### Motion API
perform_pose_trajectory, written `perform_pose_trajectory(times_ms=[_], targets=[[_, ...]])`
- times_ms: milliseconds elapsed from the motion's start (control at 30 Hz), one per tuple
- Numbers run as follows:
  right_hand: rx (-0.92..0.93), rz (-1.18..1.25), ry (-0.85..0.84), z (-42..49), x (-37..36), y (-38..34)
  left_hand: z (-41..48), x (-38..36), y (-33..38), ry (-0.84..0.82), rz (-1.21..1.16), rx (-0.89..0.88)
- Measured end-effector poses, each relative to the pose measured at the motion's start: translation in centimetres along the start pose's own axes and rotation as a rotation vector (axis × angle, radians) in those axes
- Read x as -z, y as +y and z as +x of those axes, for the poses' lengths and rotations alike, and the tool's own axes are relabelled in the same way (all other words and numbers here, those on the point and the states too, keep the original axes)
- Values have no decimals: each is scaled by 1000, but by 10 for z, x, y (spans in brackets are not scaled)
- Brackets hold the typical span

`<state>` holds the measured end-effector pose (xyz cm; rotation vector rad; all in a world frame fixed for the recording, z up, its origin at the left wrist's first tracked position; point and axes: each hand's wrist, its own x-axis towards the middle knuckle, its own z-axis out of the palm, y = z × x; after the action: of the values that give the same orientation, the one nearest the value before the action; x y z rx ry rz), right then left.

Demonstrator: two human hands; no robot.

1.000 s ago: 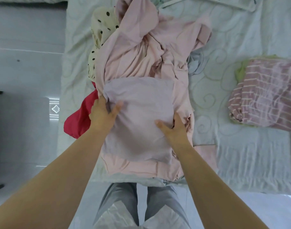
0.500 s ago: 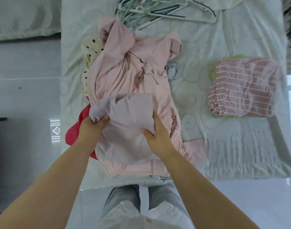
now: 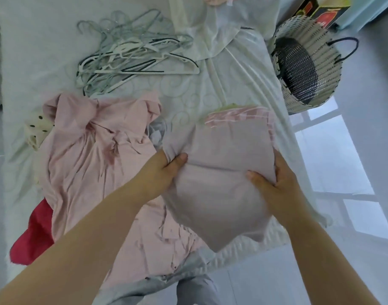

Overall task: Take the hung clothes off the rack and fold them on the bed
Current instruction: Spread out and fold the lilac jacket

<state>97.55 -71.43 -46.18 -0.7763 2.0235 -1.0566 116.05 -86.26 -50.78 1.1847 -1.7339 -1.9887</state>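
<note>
Over striped pile (image 3: 237,112): mauve top (image 3: 219,190) in L hand (image 3: 163,172), R hand (image 3: 276,181).

One wide-angle view from the person's head looks steeply down across the near edge of the bed (image 3: 232,89), close enough that both forearms (image 3: 83,249) enter large from 6 o'clock. The floor (image 3: 378,95) fills 3 o'clock and a woven basket (image 3: 325,69) sits at 1 o'clock.

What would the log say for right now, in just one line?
left hand: grips folded lilac garment | right hand: grips same | garment: covers most of striped pink pile | unfolded: pink shirt
</note>
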Motion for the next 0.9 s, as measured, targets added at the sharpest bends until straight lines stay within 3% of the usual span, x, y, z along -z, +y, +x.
perform_pose_trajectory(times_ms=[167,267,400,533,667,833,900], targets=[[-60,59,56,104,61,45,110,-75,7,115,38,-70],[-140,-40,130,173,64,92,179,-99,-14,245,113,-20],[-87,-636,177,210,42,139,229,-116,-44,437,341,154],[83,-963,-91,209,31,165,238,-125,-60,495,424,101],[40,-997,-99,217,36,184,242,-130,-65,497,431,-14],[180,-851,140,228,15,153,233,-136,-67,406,559,-137],[200,-864,75,244,11,151,231,-132,-73,418,581,-114]])
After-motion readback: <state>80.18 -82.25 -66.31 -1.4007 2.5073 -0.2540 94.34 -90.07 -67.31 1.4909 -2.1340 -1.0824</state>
